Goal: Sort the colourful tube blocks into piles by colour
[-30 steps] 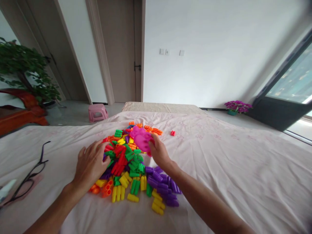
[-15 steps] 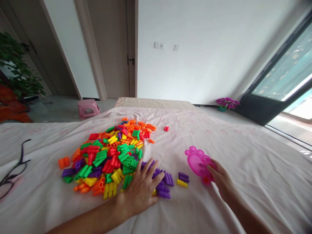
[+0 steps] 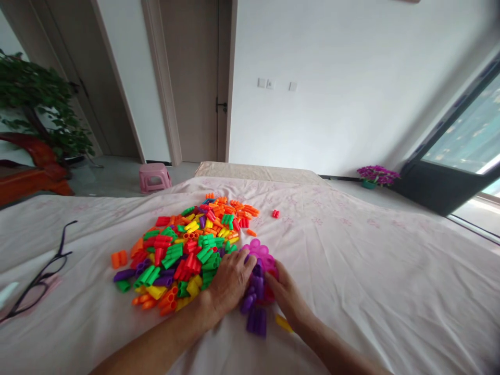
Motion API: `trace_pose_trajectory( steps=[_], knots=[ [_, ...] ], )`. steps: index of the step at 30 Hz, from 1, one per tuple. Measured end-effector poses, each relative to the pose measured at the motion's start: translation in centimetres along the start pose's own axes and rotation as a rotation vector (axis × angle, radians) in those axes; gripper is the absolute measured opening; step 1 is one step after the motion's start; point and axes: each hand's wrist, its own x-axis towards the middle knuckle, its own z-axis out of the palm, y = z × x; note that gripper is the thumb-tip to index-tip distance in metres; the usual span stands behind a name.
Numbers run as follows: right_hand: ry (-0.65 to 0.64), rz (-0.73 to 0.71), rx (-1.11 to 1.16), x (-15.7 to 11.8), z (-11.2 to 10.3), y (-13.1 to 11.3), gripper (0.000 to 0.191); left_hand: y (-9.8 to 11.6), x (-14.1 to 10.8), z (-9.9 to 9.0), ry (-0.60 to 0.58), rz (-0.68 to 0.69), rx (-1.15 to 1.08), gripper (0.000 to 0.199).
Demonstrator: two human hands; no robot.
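My right hand (image 3: pixel 288 294) grips the edge of a translucent pink plastic dish (image 3: pixel 258 251) with rounded lobes, thumb over its near side. Against the dish lie several purple bullet-shaped plastic toy blocks (image 3: pixel 257 286). Fingers bent and close together, my left hand (image 3: pixel 232 278) is curled over the left of these purple blocks; its fingertips are partly hidden. One purple block (image 3: pixel 257 322) rests on the cloth just in front. By my right wrist is a yellow block (image 3: pixel 284 323). Left of my left hand spreads a heap of mixed-colour blocks (image 3: pixel 187 255).
A pale floral cloth (image 3: pixel 351 271) covers the surface. Eyeglasses (image 3: pixel 39 281) lie at the left, and a lone red block (image 3: pixel 275 214) sits beyond the dish. Past the surface are a pink stool (image 3: pixel 155 177) and a pot of magenta flowers (image 3: pixel 377 175).
My right hand has brought the pink dish leftward to the purple blocks. My left hand has gone from spread fingers to curled over them, bunching them against the dish.
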Motion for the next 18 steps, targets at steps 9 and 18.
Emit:
trace_pose_trajectory(
  steps=[9,18],
  knots=[
    [-0.131,-0.243,-0.048,4.3,7.6,-4.6,0.026,-7.6,-1.4,-4.9,0.330,-0.238,0.054,0.037],
    [0.067,-0.144,0.005,14.5,2.7,-3.3,0.037,-14.9,-3.2,-8.8,0.148,-0.536,0.053,0.018]
  ],
)
